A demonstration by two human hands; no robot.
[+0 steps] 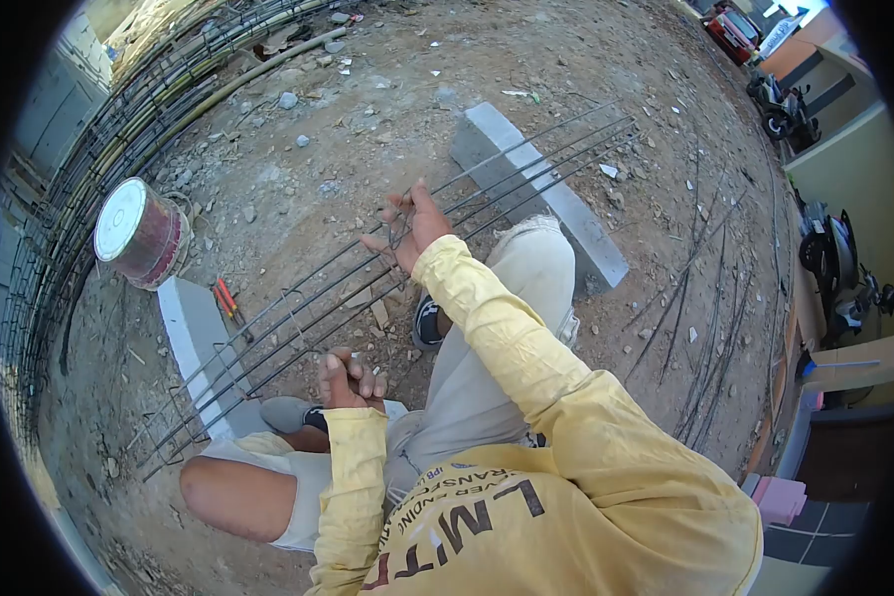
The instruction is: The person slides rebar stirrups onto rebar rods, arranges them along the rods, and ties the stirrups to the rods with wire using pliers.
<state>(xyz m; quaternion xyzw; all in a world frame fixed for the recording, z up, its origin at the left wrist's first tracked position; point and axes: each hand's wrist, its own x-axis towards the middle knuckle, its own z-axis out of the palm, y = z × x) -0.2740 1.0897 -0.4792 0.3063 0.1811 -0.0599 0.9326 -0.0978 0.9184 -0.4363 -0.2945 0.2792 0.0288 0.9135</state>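
A long, narrow rebar cage point(313, 316) of thin steel rods lies slantwise across two grey concrete blocks. Over its middle, my right hand point(422, 223) pinches a small bent wire stirrup point(399, 230) between thumb and fingers, close to the upper rods. My left hand point(351, 380) is nearer to me, just beside the cage's lower rods. Its fingers are curled in, and whatever may be inside them is hidden. Several stirrups cross the rods toward the left end.
One concrete block point(546, 194) bears the cage's far right end, another block point(191, 316) its left. Red-handled pliers point(228, 298) lie by the left block, near an upturned bucket point(127, 228). Bundled rebar point(159, 114) lines the left. Loose rods point(710, 328) lie right; motorbikes point(785, 109) stand beyond.
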